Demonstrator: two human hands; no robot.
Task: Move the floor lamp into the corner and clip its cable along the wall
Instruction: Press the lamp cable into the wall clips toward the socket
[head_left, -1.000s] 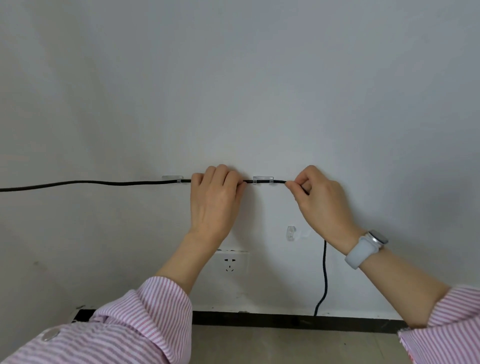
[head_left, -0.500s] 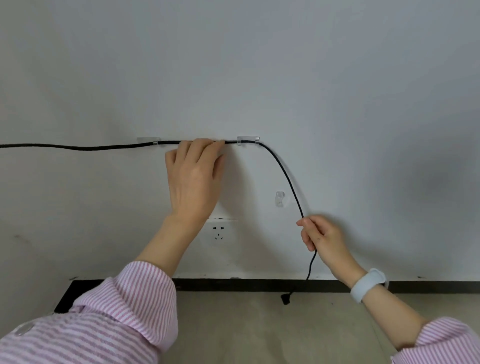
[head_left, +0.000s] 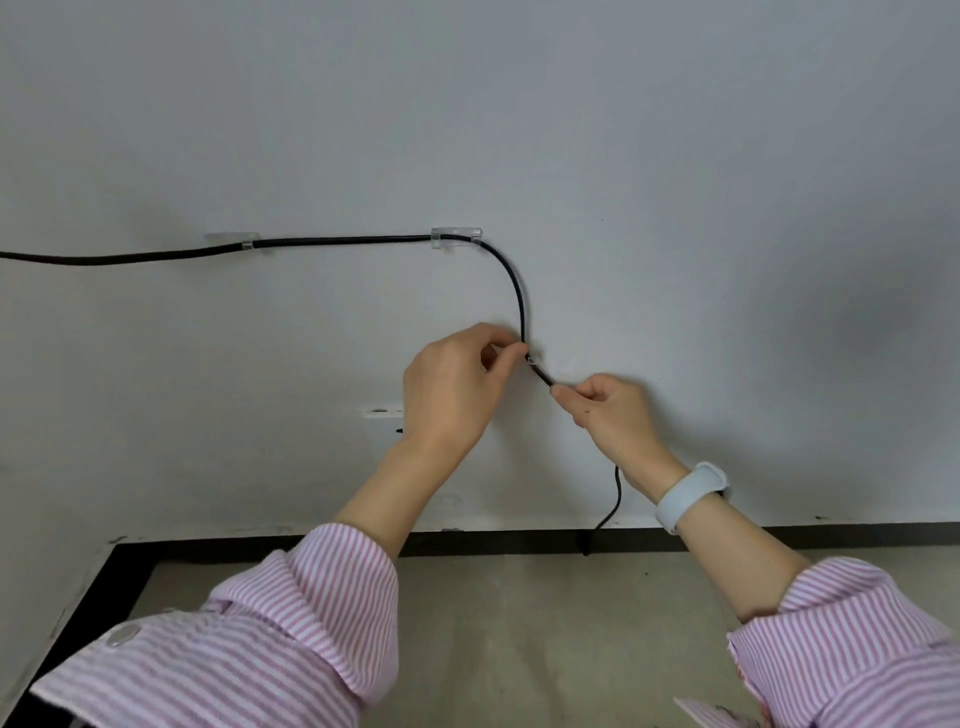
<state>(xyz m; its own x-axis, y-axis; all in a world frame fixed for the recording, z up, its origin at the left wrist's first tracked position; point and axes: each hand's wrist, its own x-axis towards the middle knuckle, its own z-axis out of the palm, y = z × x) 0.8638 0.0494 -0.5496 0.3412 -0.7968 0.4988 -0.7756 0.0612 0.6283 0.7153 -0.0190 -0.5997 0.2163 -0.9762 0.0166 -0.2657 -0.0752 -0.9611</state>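
Observation:
The black lamp cable (head_left: 337, 240) runs in from the left along the white wall through two clear clips (head_left: 232, 240) (head_left: 455, 236), then bends down. My left hand (head_left: 457, 387) pinches the cable just above a third clear clip (head_left: 533, 358). Just below that clip my right hand (head_left: 613, 410) pinches the cable, which crosses the clip slantwise. The rest of the cable hangs behind my right wrist, and its end (head_left: 587, 545) reaches the floor. The lamp is out of view.
A white wall socket (head_left: 382, 414) is mostly hidden behind my left hand. A black skirting board (head_left: 831, 535) runs along the foot of the wall and turns at the left corner (head_left: 98, 577). The floor (head_left: 519, 623) is grey concrete.
My left hand left the horizontal run and dropped to the third clip. My right hand rose with the cable, bringing it against that clip. The view tilted down.

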